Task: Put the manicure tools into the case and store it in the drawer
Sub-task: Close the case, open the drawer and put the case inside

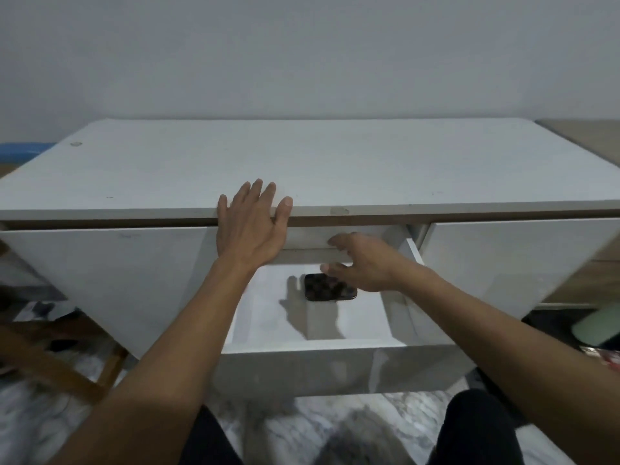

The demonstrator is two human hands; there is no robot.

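Right hand [364,263] hovers spread and empty over the pulled-out drawer [322,347], its fingers just above a dark case [330,287] lying flat on the drawer floor toward the far side. Farther off, the left hand [250,226] lies flat with fingers splayed on the desk [302,162] front edge, gripping nothing.

Bare forearms, sleeveless; dark trousers [476,431].
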